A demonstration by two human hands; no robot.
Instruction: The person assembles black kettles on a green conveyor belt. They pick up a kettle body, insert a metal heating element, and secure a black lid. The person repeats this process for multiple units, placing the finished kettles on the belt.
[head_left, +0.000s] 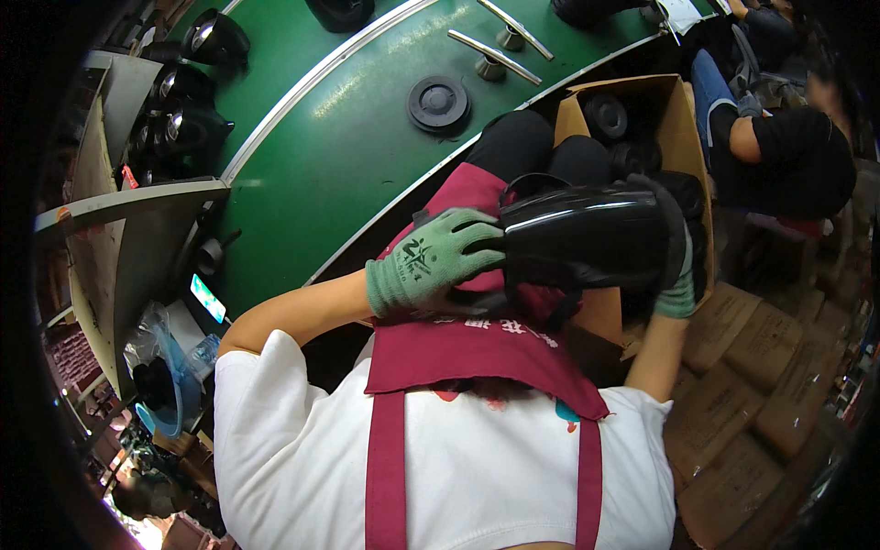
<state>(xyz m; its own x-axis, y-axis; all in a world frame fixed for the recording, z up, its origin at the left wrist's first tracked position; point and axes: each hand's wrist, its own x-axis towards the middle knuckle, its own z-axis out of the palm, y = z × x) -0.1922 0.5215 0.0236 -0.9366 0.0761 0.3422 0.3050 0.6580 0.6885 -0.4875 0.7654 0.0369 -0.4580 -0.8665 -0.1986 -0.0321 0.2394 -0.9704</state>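
A glossy black kettle body (591,234) lies on its side across my lap, held between my two gloved hands. My left hand (438,258), in a green knit glove, is bent against its left end; the fingertips go out of sight at the dark edge. My right hand (678,284), gloved alike, wraps round the right end, and most of its fingers are hidden behind the body. Beneath lies my dark red apron (486,353). Just beyond the kettle body stands an open cardboard box (600,316) with round black parts (605,117) inside.
On the green work surface (312,174) lie a round black base (438,104) and metal bars (495,57) on short posts. Several black kettles (215,38) stand at the far left. Near a metal rail (137,203) is a lit phone (209,299). Another person (793,156) sits at right, above stacked cartons (733,394).
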